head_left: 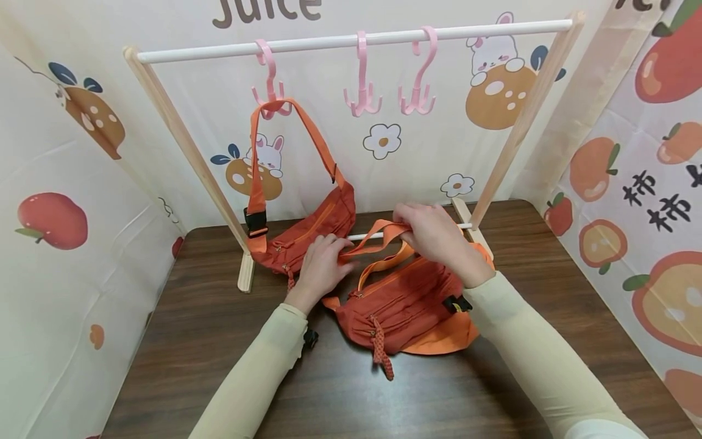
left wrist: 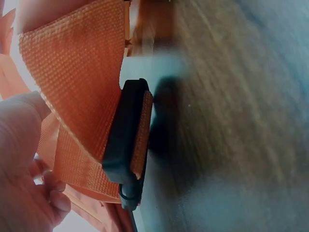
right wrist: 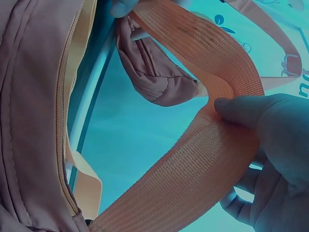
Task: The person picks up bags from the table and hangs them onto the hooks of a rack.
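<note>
A red waist bag (head_left: 406, 305) with an orange strap (head_left: 378, 241) lies on the table, its braided zipper pull (head_left: 379, 350) towards me. My right hand (head_left: 439, 241), above the bag, pinches the strap between thumb and fingers; the right wrist view shows that thumb (right wrist: 236, 108) on the webbing. My left hand (head_left: 320, 265) pinches the strap further left, beside a second red waist bag (head_left: 329, 216). A black buckle (left wrist: 126, 130) hangs on the strap close to the tabletop in the left wrist view. The left fingertips are partly hidden there.
The second bag hangs by its strap from a pink hook (head_left: 270, 79) on a white rail (head_left: 318, 42). Two more pink hooks (head_left: 362, 79) hang further right. Wooden posts (head_left: 189, 146) hold the rail; a lower white bar (head_left: 359, 236) runs behind the bags. Printed cloth surrounds the dark wooden table (head_left: 203, 353).
</note>
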`<state>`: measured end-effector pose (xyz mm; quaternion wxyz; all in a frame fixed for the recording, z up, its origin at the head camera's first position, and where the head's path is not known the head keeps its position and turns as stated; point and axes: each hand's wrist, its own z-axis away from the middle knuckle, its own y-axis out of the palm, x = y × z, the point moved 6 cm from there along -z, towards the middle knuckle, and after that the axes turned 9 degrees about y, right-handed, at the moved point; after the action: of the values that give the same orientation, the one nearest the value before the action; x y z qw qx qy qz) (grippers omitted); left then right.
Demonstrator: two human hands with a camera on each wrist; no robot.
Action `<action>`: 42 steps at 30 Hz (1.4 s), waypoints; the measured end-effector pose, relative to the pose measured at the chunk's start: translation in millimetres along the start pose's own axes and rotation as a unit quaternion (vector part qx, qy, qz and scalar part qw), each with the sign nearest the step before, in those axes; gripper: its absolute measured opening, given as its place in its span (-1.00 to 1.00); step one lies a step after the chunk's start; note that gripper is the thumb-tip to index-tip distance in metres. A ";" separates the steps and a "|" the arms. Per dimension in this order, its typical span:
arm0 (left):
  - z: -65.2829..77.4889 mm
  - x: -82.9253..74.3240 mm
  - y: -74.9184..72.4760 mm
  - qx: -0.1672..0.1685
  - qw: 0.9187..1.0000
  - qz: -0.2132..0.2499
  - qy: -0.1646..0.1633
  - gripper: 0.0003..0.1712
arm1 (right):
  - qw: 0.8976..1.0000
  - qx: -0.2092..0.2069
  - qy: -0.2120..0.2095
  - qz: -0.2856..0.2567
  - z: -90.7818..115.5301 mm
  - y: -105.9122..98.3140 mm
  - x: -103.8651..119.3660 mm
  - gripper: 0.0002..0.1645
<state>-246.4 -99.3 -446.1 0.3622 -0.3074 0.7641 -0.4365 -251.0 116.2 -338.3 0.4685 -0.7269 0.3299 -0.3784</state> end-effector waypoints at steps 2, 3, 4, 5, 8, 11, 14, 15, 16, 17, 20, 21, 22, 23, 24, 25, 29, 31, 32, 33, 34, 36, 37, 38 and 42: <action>-0.3 -1.0 -1.1 -0.004 1.000 -0.006 0.005 -0.56 | 1.000 -0.006 -0.003 -0.005 -0.2 -1.6 0.2 -0.74; -0.6 -1.3 -1.6 -0.006 1.000 -0.008 0.006 -0.57 | 1.000 -0.008 -0.005 -0.008 -0.3 -2.3 0.3 -0.74; -1.0 -1.5 -2.2 -0.008 1.000 -0.010 0.007 -0.59 | 1.000 -0.011 -0.006 -0.010 -0.3 -3.0 0.5 -0.74; -1.4 -1.7 -2.7 -0.009 1.000 -0.011 0.007 -0.60 | 1.000 -0.013 -0.007 -0.013 -0.3 -3.7 0.6 -0.74; -2.9 -1.8 -4.3 -0.012 1.000 -0.016 0.006 -0.62 | 1.000 -0.019 -0.012 -0.020 -0.3 -5.7 1.5 -0.73; -4.9 -1.3 -5.7 -0.011 1.000 -0.020 0.001 -0.63 | 0.999 -0.024 -0.013 -0.026 -0.2 -7.7 1.9 -0.72; -6.9 -0.2 -8.3 -0.013 1.000 -0.017 -0.008 -0.66 | 0.999 -0.023 -0.006 -0.032 -0.8 -8.6 0.8 -0.72; -7.5 0.2 -9.5 -0.014 1.000 -0.012 -0.013 -0.67 | 0.999 -0.021 -0.001 -0.034 -1.3 -8.8 0.0 -0.73; -7.9 0.8 -10.8 -0.015 1.000 -0.006 -0.018 -0.68 | 0.999 -0.018 0.003 -0.038 -1.7 -8.9 -0.8 -0.74; -8.4 1.2 -12.3 -0.016 1.000 0.003 -0.023 -0.69 | 0.999 -0.015 0.007 -0.042 -2.2 -8.9 -1.5 -0.75; -9.4 2.0 -17.4 -0.019 0.998 0.041 -0.044 -0.67 | 0.998 -0.006 0.021 -0.065 -3.6 -9.2 -4.4 -0.77; -9.5 1.8 -19.5 -0.022 0.997 0.058 -0.051 -0.67 | 0.997 -0.003 0.024 -0.075 -4.1 -9.0 -5.1 -0.78; -9.7 1.8 -21.4 -0.027 0.995 0.075 -0.057 -0.67 | 0.996 -0.001 0.026 -0.086 -4.6 -8.9 -5.9 -0.79; -9.8 1.6 -23.5 -0.031 0.993 0.090 -0.062 -0.67 | 0.995 0.001 0.030 -0.100 -5.1 -8.8 -6.9 -0.80; -10.1 1.4 -25.2 -0.037 0.992 0.105 -0.066 -0.66 | 0.993 0.003 0.033 -0.112 -5.5 -8.4 -8.0 -0.80; -10.3 0.9 -27.2 -0.043 0.990 0.120 -0.068 -0.66 | 0.992 0.004 0.036 -0.125 -5.8 -8.1 -9.2 -0.80; -11.8 -3.2 -36.7 -0.062 0.982 0.167 -0.065 -0.65 | 0.984 0.002 0.050 -0.170 -7.4 -6.5 -14.2 -0.78; -12.6 -5.9 -42.6 -0.072 0.977 0.189 -0.062 -0.63 | 0.981 -0.002 0.053 -0.185 -8.1 -6.2 -15.8 -0.76; -12.9 -7.2 -45.4 -0.077 0.975 0.200 -0.062 -0.63 | 0.980 -0.004 0.054 -0.193 -8.5 -6.1 -16.3 -0.76; -13.1 -8.1 -48.1 -0.083 0.972 0.210 -0.063 -0.63 | 0.979 -0.005 0.054 -0.199 -8.8 -5.8 -16.9 -0.75; -13.2 -9.0 -50.7 -0.090 0.969 0.219 -0.064 -0.64 | 0.977 -0.007 0.054 -0.205 -8.9 -5.9 -17.1 -0.75; -13.1 -11.2 -55.5 -0.102 0.964 0.236 -0.067 -0.67 | 0.975 -0.008 0.055 -0.215 -9.1 -5.4 -17.7 -0.76; -13.1 -12.7 -57.6 -0.107 0.961 0.245 -0.068 -0.69 | 0.974 -0.008 0.056 -0.220 -9.1 -4.7 -18.1 -0.76; -13.0 -14.2 -59.5 -0.112 0.958 0.254 -0.067 -0.71 | 0.973 -0.007 0.058 -0.223 -9.1 -3.8 -18.7 -0.75; -12.0 -20.9 -65.8 -0.125 0.947 0.288 -0.067 -0.76 | 0.969 -0.004 0.062 -0.240 -8.3 0.8 -20.6 -0.72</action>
<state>-234.7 -105.9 -377.3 0.4817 -0.1454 0.8424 -0.1929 -268.4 129.5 -341.7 0.3401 -0.7618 0.1757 -0.5226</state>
